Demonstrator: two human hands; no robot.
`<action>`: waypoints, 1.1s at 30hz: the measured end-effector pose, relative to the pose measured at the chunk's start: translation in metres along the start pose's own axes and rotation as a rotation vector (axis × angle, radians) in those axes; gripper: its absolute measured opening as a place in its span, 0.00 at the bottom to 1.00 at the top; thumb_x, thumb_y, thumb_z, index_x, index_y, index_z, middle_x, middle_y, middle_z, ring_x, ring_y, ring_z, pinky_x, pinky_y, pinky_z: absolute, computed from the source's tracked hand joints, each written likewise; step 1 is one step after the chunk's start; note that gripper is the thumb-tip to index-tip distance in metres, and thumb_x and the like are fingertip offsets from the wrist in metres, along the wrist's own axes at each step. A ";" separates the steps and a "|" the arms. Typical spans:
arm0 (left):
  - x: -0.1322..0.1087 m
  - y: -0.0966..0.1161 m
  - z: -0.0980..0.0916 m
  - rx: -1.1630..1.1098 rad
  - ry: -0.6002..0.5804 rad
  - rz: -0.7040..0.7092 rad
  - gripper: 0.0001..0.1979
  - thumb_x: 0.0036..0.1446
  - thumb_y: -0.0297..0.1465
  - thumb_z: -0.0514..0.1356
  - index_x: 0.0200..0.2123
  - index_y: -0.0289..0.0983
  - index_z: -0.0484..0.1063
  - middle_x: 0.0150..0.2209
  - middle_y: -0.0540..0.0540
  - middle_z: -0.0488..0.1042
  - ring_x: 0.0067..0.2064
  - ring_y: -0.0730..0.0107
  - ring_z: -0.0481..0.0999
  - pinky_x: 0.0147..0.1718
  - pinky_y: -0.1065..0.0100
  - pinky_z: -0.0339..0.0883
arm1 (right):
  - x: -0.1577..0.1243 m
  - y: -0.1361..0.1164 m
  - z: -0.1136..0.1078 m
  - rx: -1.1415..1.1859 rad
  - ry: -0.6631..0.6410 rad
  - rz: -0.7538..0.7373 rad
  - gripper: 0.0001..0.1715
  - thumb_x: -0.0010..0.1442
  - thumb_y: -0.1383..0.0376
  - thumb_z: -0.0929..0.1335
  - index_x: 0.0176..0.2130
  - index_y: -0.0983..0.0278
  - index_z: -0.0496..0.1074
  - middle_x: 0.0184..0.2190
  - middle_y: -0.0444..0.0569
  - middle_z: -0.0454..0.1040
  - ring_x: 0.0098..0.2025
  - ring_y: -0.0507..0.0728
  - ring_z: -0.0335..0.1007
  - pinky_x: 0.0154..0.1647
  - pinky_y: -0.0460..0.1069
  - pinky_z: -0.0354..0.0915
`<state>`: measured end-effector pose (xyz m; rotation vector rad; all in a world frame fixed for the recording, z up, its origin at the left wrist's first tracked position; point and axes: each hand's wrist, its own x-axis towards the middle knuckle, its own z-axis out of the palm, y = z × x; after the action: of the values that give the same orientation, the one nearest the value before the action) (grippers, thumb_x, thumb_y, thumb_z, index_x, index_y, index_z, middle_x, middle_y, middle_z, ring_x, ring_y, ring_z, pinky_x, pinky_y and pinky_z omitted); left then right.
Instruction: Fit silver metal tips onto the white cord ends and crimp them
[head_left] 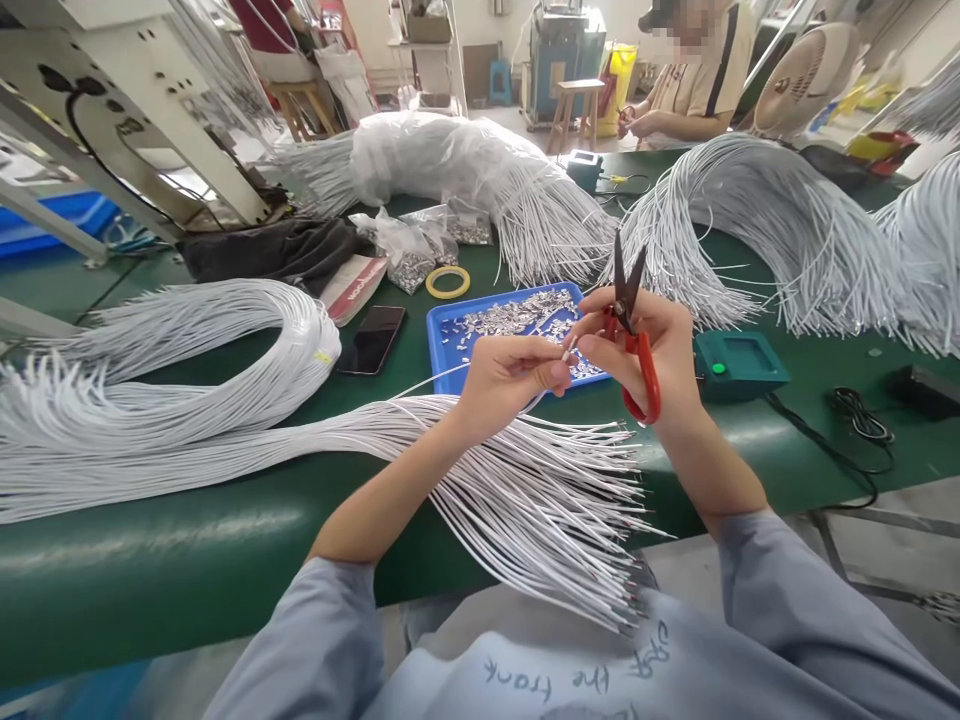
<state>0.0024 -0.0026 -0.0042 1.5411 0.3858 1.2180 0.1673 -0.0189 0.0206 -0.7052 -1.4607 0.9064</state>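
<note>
My left hand (pixel 506 385) pinches a thin white cable (pixel 429 382) close to its end, above the near edge of a blue tray (pixel 441 352). Looped on my right hand (pixel 671 345) is a pair of scissors (pixel 643 378) with red-orange handles, its dark blades pointing up and slightly apart. The thumb and fingertips of that hand meet the cable's end; whether a small metal piece is there I cannot make out. Many small silvery metal pieces (pixel 510 318) lie in the tray. Below my hands a bundle of white cables (pixel 525 480) fans out toward my lap.
A coiled cable bundle (pixel 292 330), a phone (pixel 373 340) and a tape roll (pixel 448 282) lie to the left. A green box (pixel 741 365) with a cord stands right. Larger cable bundles (pixel 772 200) line the back. Across the table sits another person (pixel 694 90).
</note>
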 end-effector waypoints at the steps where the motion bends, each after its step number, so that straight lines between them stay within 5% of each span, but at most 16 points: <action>1: 0.000 0.000 0.000 0.007 0.005 0.009 0.06 0.57 0.32 0.67 0.29 0.36 0.80 0.22 0.49 0.76 0.24 0.78 0.73 0.25 0.76 0.71 | 0.000 0.000 0.000 0.002 -0.004 0.001 0.16 0.49 0.58 0.78 0.37 0.59 0.75 0.25 0.39 0.79 0.26 0.51 0.77 0.26 0.46 0.73; 7: 0.001 0.000 0.001 0.095 0.072 0.089 0.06 0.55 0.32 0.68 0.28 0.36 0.79 0.22 0.51 0.74 0.23 0.80 0.70 0.23 0.77 0.67 | -0.004 0.002 0.000 0.004 0.000 -0.029 0.11 0.54 0.63 0.76 0.39 0.59 0.75 0.29 0.42 0.81 0.30 0.51 0.79 0.27 0.45 0.71; 12: 0.000 0.001 0.001 0.220 0.121 0.159 0.04 0.55 0.29 0.68 0.27 0.37 0.79 0.23 0.50 0.76 0.25 0.80 0.71 0.24 0.77 0.66 | -0.005 0.001 0.000 -0.054 0.011 -0.046 0.16 0.52 0.57 0.76 0.39 0.59 0.74 0.27 0.42 0.80 0.30 0.54 0.80 0.26 0.47 0.70; 20: 0.001 -0.001 0.003 0.278 0.251 0.142 0.08 0.50 0.33 0.72 0.24 0.37 0.78 0.21 0.51 0.75 0.23 0.80 0.66 0.22 0.75 0.61 | -0.011 0.002 0.005 -0.214 0.093 -0.120 0.11 0.54 0.63 0.74 0.39 0.57 0.74 0.31 0.43 0.80 0.33 0.55 0.80 0.33 0.51 0.76; 27: -0.001 -0.002 0.005 0.244 0.265 0.105 0.12 0.48 0.35 0.73 0.23 0.36 0.77 0.22 0.51 0.74 0.23 0.81 0.66 0.21 0.75 0.59 | -0.013 0.003 0.006 -0.235 0.061 -0.208 0.19 0.51 0.71 0.74 0.41 0.53 0.75 0.30 0.39 0.79 0.30 0.53 0.74 0.25 0.50 0.66; 33: 0.000 -0.005 0.008 0.232 0.293 0.071 0.17 0.43 0.40 0.75 0.21 0.35 0.74 0.21 0.51 0.73 0.22 0.80 0.65 0.19 0.74 0.57 | -0.013 0.006 0.008 -0.376 0.136 -0.220 0.13 0.52 0.69 0.73 0.38 0.55 0.73 0.30 0.41 0.77 0.31 0.55 0.75 0.28 0.52 0.68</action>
<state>0.0107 -0.0050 -0.0082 1.5835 0.6884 1.5028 0.1598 -0.0279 0.0089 -0.8432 -1.5673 0.4093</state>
